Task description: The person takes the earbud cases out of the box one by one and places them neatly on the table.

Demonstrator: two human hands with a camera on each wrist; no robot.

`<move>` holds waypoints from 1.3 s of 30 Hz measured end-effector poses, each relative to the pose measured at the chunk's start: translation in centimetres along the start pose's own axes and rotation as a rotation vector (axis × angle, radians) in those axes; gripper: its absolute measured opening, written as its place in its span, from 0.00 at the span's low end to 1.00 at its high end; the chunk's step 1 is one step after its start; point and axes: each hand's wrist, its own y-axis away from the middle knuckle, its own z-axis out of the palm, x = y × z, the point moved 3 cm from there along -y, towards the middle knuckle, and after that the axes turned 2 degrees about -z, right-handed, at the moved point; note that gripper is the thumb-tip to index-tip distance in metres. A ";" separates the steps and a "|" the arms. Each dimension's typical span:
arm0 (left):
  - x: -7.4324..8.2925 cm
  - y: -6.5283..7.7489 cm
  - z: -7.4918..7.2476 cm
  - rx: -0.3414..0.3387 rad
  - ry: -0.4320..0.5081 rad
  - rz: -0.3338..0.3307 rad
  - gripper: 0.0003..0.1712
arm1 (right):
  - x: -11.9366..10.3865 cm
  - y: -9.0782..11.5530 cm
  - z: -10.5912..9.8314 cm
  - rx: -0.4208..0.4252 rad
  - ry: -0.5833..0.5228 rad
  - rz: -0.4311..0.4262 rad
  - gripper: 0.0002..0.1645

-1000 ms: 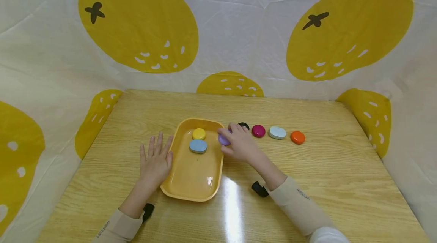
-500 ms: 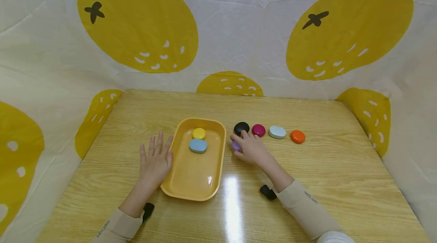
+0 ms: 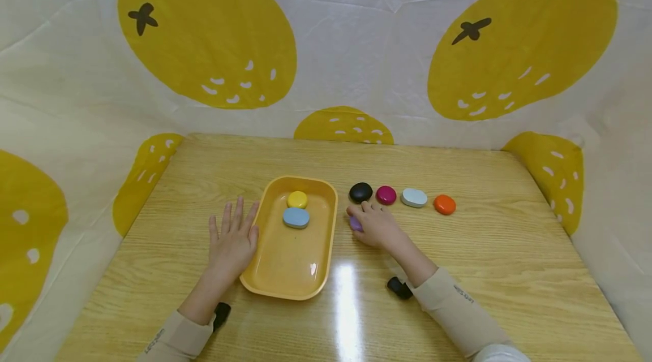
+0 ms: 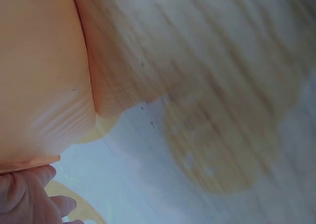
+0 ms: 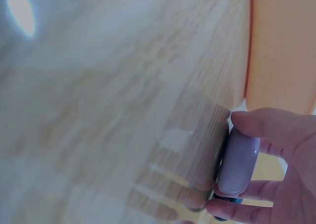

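Note:
My right hand grips a purple rounded stone-like piece between thumb and fingers. In the right wrist view the piece is close over the wood table, its edge beside the surface. The head view shows only a bit of purple under the fingers. Just beyond these fingertips sits a glossy black round piece. My left hand lies with straight, spread fingers against the left rim of a yellow-orange tray. Inside the tray are a yellow round piece and a blue oval piece.
Right of the black piece, a magenta round piece, a pale blue oval piece and an orange round piece form a row on the wood table. A white cloth with yellow fruit prints hangs around the table's back and sides.
My right hand moved right from the tray's right rim with the purple piece, onto the table below the black piece, which came into full view. The left hand stayed put.

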 end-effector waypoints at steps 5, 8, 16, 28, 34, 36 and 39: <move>0.0 0.0 0.0 -0.005 0.001 -0.003 0.29 | -0.1 0.1 0.0 -0.029 -0.031 0.027 0.27; 0.0 0.0 0.0 -0.007 -0.003 -0.003 0.29 | 0.0 0.1 0.2 -0.040 -0.043 0.038 0.27; 0.0 0.0 0.0 -0.010 -0.007 0.001 0.29 | 0.0 0.0 -0.2 -0.018 -0.067 0.028 0.30; -0.1 0.1 0.1 -0.013 -0.013 -0.004 0.29 | -4.2 -1.9 -3.8 0.354 -0.065 -0.105 0.20; -0.1 0.1 0.1 -0.016 0.002 -0.005 0.29 | -7.3 -3.4 -2.5 0.312 0.004 -0.202 0.25; -0.1 0.1 0.1 -0.015 0.001 -0.005 0.29 | -8.1 -3.9 -1.9 0.297 0.016 -0.217 0.26; -0.1 0.0 0.1 -0.011 -0.003 -0.002 0.29 | -9.1 -4.5 -1.2 0.281 0.040 -0.220 0.27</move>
